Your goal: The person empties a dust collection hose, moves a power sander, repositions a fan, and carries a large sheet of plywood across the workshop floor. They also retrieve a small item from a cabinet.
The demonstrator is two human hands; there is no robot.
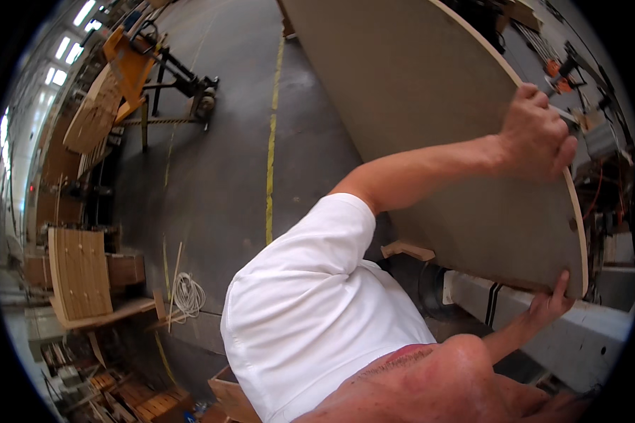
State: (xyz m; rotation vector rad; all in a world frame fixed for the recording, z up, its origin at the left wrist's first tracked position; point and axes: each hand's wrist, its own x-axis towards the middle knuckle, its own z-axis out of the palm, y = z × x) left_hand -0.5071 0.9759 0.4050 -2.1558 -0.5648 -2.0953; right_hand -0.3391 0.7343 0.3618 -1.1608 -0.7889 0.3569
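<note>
A large flat wooden panel point(409, 92) with a grey-brown face and pale edges stands tilted on the right, running away from me. My left arm reaches across its face, and my left hand point(538, 134) is closed over the long outer edge, fingertips curled round it. Lower down, near the panel's closest corner, my right hand point(552, 304) grips the bottom edge with one digit lying up against the face. The rest of that hand's fingers are partly hidden.
A light grey machine beam point(543, 328) lies beneath the near corner, beside a wooden bracket point(407, 250). Across the grey floor with its yellow line point(270, 162) stand an orange lifting truck point(128, 70), stacked wooden boards point(81, 275) and a coiled pale cable point(188, 295).
</note>
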